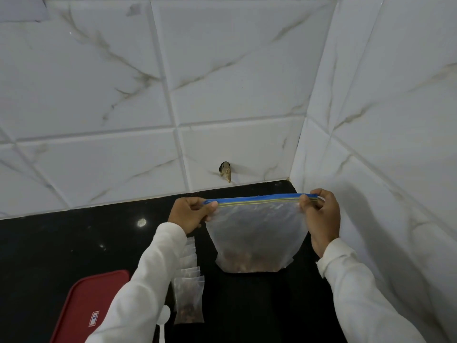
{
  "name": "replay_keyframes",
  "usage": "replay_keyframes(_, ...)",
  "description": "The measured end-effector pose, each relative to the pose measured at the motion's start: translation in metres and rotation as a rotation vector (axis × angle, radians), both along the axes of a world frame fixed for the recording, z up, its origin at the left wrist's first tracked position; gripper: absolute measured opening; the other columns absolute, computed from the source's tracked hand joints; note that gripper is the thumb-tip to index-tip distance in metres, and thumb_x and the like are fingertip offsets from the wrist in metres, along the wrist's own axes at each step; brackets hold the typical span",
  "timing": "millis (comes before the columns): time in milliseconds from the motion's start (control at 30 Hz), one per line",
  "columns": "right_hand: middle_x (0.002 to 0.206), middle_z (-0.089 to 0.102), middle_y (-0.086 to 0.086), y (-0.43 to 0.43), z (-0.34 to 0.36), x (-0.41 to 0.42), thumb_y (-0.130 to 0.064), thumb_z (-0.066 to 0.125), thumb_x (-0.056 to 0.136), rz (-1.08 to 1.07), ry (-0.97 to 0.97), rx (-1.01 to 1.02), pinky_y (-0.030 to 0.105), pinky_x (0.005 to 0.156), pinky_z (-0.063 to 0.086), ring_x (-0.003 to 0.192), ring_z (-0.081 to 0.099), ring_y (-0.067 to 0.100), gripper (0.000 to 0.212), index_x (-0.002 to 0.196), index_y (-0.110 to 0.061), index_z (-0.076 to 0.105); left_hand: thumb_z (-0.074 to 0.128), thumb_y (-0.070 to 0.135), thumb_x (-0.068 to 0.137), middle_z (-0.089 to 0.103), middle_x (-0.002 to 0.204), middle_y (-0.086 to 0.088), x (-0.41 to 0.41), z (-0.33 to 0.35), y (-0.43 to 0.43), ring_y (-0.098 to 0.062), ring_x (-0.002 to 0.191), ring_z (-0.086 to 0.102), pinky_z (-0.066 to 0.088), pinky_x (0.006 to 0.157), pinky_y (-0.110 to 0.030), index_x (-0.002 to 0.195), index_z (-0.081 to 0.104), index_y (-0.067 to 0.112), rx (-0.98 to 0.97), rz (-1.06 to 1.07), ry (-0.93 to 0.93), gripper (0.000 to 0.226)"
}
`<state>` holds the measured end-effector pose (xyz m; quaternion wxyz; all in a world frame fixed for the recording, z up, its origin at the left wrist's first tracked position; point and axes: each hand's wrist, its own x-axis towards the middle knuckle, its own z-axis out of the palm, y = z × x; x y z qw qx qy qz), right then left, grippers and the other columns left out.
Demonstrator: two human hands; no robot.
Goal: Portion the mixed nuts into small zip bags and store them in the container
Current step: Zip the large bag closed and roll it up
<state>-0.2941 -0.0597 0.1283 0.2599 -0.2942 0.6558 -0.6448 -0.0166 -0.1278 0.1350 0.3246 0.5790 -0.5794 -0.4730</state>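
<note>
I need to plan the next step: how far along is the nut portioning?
Done: small zip bags lie filled on the counter. In hand: left hand and right hand pinch the big bag at its zip. Left: nuts remain inside; the red lid shows, no small bags stored.

A home kitchen corner: marble-veined wall tiles (222, 70) meet a polished black stone desk (74, 243).

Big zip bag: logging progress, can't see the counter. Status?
Left hand and right hand pinch the ends of the zip strip. Big zip bag upright on the counter, nuts at bottom. Filled small bags lie left. Nothing in the way.
</note>
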Motion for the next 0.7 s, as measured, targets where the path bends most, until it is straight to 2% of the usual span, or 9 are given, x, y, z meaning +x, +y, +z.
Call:
replay_keyframes(67, 0.088, 0.069, 0.004, 0.002, 0.002, 0.002, -0.014, 0.068, 0.088, 0.020, -0.025, -0.011, 0.034, 0.079, 0.055, 0.085, 0.069, 0.018, 0.022, 0.104, -0.020, 0.054, 0.076, 0.030, 0.084, 0.067, 0.057, 0.011, -0.001, -0.002, 0.002, 0.000, 0.048, 0.057, 0.044, 0.052, -0.016, 0.089, 0.073, 0.013, 0.024, 0.072, 0.095, 0.019)
replay_keyframes(200, 0.077, 0.072, 0.001, 0.009, 0.004, 0.004, -0.018, 0.068, 0.089, 0.030, 0.006, -0.078, 0.026, 0.075, 0.051, 0.070, 0.068, 0.004, 0.023, 0.104, -0.024, 0.051, 0.073, 0.031, 0.087, 0.064, 0.060, 0.008, -0.007, -0.008, 0.004, -0.009, 0.056, 0.052, 0.042, 0.056, -0.019, 0.076, 0.069, 0.016, 0.039, 0.158, 0.201, 0.019)
replay_keyframes(267, 0.073, 0.072, 0.003, 0.013, 0.004, 0.002, -0.020, 0.068, 0.090, 0.051, 0.068, -0.097, 0.023, 0.075, 0.051, 0.069, 0.070, 0.008, 0.023, 0.103, -0.026, 0.050, 0.071, 0.028, 0.089, 0.062, 0.060, 0.007, -0.009, -0.009, 0.005, -0.010, 0.057, 0.050, 0.039, 0.053, -0.019, 0.076, 0.067, 0.016, 0.056, 0.153, 0.218, 0.019)
replay_keyframes(367, 0.071, 0.072, 0.005, 0.018, 0.002, -0.006, -0.022, 0.065, 0.091, 0.109, 0.197, -0.066, 0.025, 0.074, 0.053, 0.071, 0.071, 0.017, 0.011, 0.097, -0.027, 0.057, 0.073, 0.027, 0.087, 0.061, 0.070, -0.001, -0.011, -0.010, 0.005, -0.015, 0.063, 0.049, 0.036, 0.052, -0.025, 0.073, 0.065, 0.015, 0.095, 0.184, 0.233, 0.020)
replay_keyframes(467, 0.074, 0.071, 0.002, 0.019, 0.003, -0.014, -0.022, 0.064, 0.092, 0.170, 0.329, 0.000, 0.029, 0.075, 0.056, 0.073, 0.070, 0.016, 0.006, 0.097, -0.025, 0.066, 0.078, 0.026, 0.082, 0.065, 0.085, -0.007, -0.012, -0.013, 0.003, -0.019, 0.073, 0.054, 0.040, 0.052, -0.026, 0.080, 0.063, 0.014, 0.129, 0.237, 0.238, 0.019)
replay_keyframes(533, 0.083, 0.072, -0.001, 0.020, 0.005, -0.017, -0.019, 0.062, 0.093, 0.212, 0.398, 0.046, 0.026, 0.075, 0.056, 0.074, 0.069, 0.009, 0.009, 0.097, -0.024, 0.070, 0.081, 0.022, 0.078, 0.065, 0.097, -0.011, -0.015, -0.015, 0.003, -0.025, 0.082, 0.060, 0.051, 0.059, -0.034, 0.082, 0.058, 0.017, 0.096, 0.298, 0.215, 0.024)
replay_keyframes(567, 0.089, 0.072, -0.004, 0.020, 0.005, -0.019, -0.017, 0.061, 0.094, 0.229, 0.426, 0.066, 0.024, 0.075, 0.055, 0.074, 0.068, 0.006, 0.013, 0.096, -0.023, 0.071, 0.083, 0.020, 0.076, 0.066, 0.102, -0.012, -0.016, -0.015, 0.004, -0.028, 0.087, 0.063, 0.056, 0.069, -0.040, 0.082, 0.057, 0.019, 0.068, 0.329, 0.209, 0.027)
replay_keyframes(633, 0.103, 0.069, -0.006, 0.020, 0.007, -0.021, -0.008, 0.057, 0.094, 0.260, 0.485, 0.074, 0.020, 0.076, 0.053, 0.079, 0.068, 0.005, 0.022, 0.095, -0.023, 0.074, 0.083, 0.015, 0.075, 0.066, 0.105, -0.013, -0.018, -0.017, 0.004, -0.027, 0.090, 0.065, 0.057, 0.083, -0.046, 0.083, 0.057, 0.020, 0.015, 0.356, 0.201, 0.028)
replay_keyframes(700, 0.109, 0.066, -0.006, 0.020, 0.008, -0.021, -0.004, 0.056, 0.092, 0.322, 0.570, 0.034, 0.016, 0.082, 0.050, 0.092, 0.065, 0.004, 0.028, 0.096, -0.023, 0.076, 0.081, 0.012, 0.077, 0.067, 0.105, -0.011, -0.020, -0.017, 0.004, -0.024, 0.090, 0.065, 0.057, 0.088, -0.045, 0.084, 0.059, 0.019, 0.009, 0.364, 0.187, 0.024)
